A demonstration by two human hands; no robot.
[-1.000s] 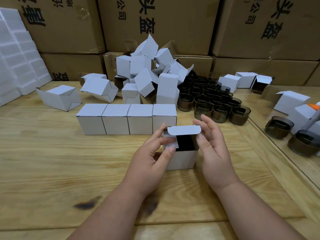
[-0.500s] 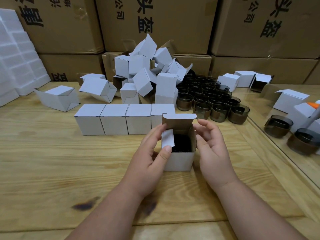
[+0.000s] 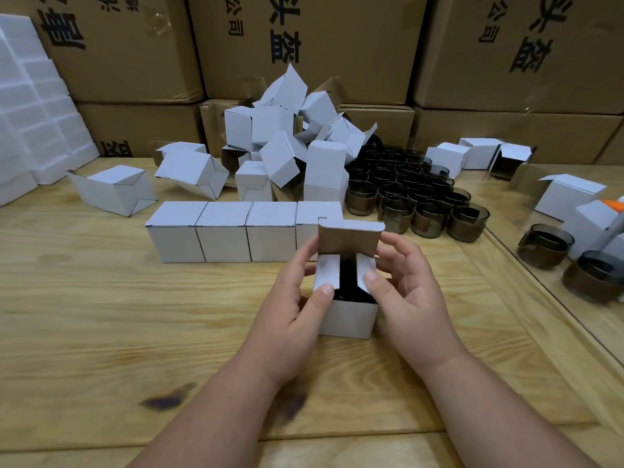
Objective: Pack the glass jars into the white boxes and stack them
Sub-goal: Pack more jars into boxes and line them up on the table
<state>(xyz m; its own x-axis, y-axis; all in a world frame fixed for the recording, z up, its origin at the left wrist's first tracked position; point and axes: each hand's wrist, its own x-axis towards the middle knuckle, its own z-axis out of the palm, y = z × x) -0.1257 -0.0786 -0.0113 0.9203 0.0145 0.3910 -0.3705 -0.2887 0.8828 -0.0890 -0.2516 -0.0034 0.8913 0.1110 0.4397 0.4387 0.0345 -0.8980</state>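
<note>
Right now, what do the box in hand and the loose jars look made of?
Box in hand: thin cardboard, matte white outside, raw brown inside its raised lid flap.
Loose jars: smoky brown translucent glass by the look, glossy; tinted plastic can't be ruled out.

The two side flaps and both thumbs covered most of the jar (image 3: 345, 276) inside the box (image 3: 349, 317). The fourth closed box (image 3: 312, 219) stood partly behind the raised lid (image 3: 347, 241). An orange-tipped object (image 3: 613, 217) was cut by the right edge.

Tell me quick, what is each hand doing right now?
Left hand: holding the white box, thumb pressing its left side flap down.
Right hand: holding the same box, thumb pressing the right side flap down.
</note>
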